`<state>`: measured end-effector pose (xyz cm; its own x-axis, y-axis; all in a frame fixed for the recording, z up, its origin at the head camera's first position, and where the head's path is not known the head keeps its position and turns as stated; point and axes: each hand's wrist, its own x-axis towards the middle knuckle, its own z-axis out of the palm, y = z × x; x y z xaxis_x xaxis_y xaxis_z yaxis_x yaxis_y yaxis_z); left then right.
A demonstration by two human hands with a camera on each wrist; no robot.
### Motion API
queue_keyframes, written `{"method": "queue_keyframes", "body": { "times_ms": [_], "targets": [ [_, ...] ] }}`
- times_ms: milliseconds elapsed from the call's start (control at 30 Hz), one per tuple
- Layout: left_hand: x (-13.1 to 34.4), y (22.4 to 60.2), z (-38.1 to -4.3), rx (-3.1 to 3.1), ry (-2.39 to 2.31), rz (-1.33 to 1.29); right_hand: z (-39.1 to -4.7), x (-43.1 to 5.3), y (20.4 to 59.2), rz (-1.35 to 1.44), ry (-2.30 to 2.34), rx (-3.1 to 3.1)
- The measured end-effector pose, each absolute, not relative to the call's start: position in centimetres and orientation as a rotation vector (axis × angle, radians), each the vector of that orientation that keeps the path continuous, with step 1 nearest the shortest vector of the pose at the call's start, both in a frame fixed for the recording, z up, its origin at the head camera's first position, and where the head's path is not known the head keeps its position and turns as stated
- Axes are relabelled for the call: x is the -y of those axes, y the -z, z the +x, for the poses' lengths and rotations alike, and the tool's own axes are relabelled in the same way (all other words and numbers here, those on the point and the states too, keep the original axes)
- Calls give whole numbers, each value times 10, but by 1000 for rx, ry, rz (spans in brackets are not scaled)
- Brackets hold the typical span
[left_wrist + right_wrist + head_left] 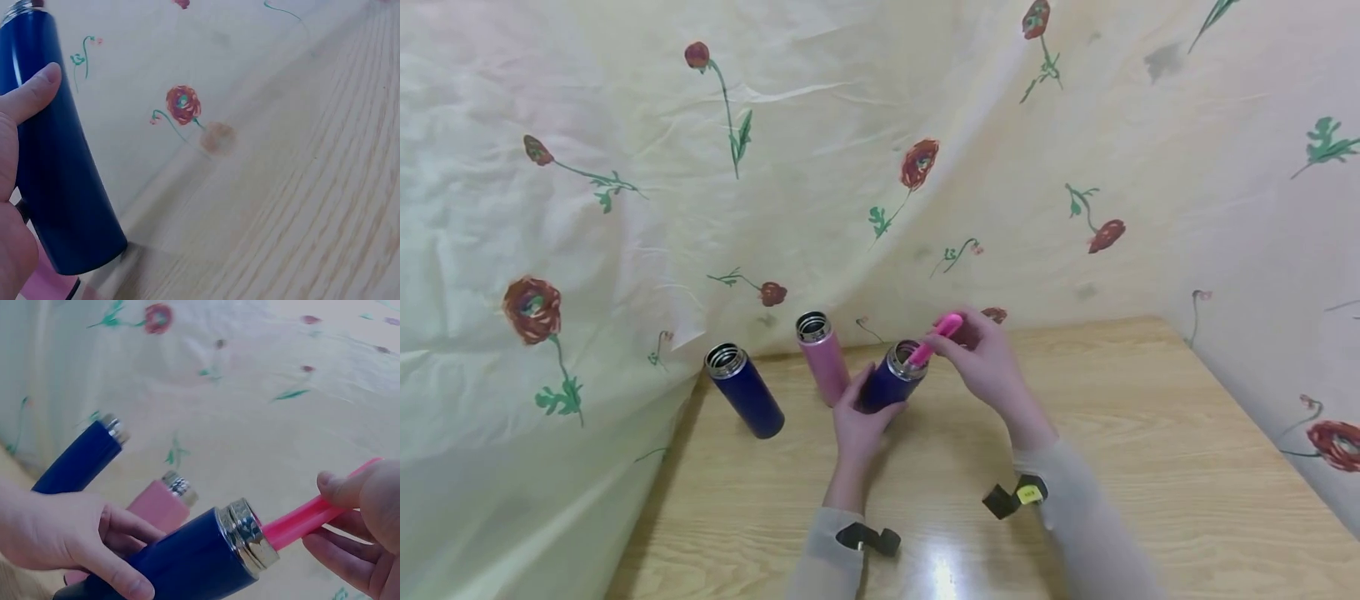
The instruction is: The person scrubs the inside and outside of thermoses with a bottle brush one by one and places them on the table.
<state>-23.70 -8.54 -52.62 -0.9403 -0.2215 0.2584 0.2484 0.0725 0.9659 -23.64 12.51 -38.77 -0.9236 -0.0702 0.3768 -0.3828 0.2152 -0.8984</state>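
Note:
My left hand (861, 421) grips the body of a dark blue thermos bottle (889, 387) with a silver, uncapped neck, thumb along its side. In the left wrist view this blue bottle (56, 156) leans slightly, its base close to the tabletop. Between thumb and fingers, my right hand (985, 362) pinches a slim bright pink stick (950, 324). The lower end of the pink stick (294, 524) is inside the bottle's mouth, hidden by the steel neck (247, 537).
Just left of the held bottle stands an uncapped pink thermos bottle (825, 362). Farther left is a second uncapped blue bottle (748, 400). All are on a wooden table (1120, 417), with a flower-patterned cloth (820, 192) hanging behind and at the sides.

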Motion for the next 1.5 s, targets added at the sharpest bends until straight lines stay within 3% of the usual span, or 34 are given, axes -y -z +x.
{"method": "queue_keyframes", "body": {
  "times_ms": [533, 1500],
  "targets": [
    [86, 523, -237, 2070, 1842, -240, -213, -143, 410, 303, -1855, 2062],
    [97, 532, -240, 2142, 1901, -251, -195, -151, 394, 227, -1855, 1910]
  ]
}}
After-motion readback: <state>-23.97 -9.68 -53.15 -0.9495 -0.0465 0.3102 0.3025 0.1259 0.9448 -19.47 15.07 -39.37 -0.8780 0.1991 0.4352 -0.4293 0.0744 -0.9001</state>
